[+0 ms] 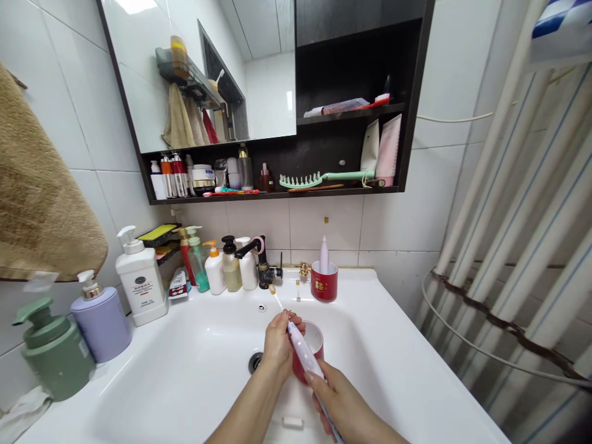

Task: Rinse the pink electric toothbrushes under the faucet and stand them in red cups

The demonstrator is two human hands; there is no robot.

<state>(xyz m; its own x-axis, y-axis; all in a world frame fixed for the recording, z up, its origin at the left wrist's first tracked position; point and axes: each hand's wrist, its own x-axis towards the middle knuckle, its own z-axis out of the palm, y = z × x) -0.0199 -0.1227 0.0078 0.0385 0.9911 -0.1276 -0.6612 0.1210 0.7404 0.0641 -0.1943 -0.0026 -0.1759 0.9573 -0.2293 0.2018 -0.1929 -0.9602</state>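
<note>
Above the sink, my right hand (pixel 340 394) is wrapped round the pale handle of an electric toothbrush (pixel 303 351). The fingers of my left hand (pixel 280 342) are closed at its upper end, where the slim neck of the brush head (pixel 276 297) begins. That head tilts up and away toward the faucet. Behind the handle is a red cup (pixel 314 339), partly hidden by my hands and the brush. On the back ledge, a red mug with gold characters (pixel 324 285) holds another pale toothbrush handle (pixel 324 256) upright. A small separate brush head (pixel 298 291) stands beside that mug.
A black faucet (pixel 263 265) rises behind the white sink (pixel 194 370). Several pump bottles (pixel 215 271) line the left ledge, including a purple one (pixel 102 324). Overhead hangs a dark mirror cabinet (pixel 333 145) with toiletries. White pipes (pixel 522 246) run along the right.
</note>
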